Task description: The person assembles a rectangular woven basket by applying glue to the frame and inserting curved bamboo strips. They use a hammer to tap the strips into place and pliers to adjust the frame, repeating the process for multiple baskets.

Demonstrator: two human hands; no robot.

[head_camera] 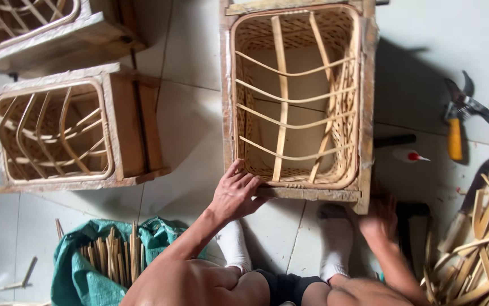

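Pale tiled floor (193, 113), weaving stuff everywhere. Far left of the fingers sit two spare wooden frames (125, 122), with a green bag of cane strips (83, 272) below. The left hand (236, 195) lies flat, fingers spread, on the near-left corner of the framed cane basket (298, 96). The right hand (377, 218) is at the near-right corner, too blurred to read its fingers. I'd brace both corners evenly so the frame doesn't rock. Pruning shears (459, 113) lie far right.
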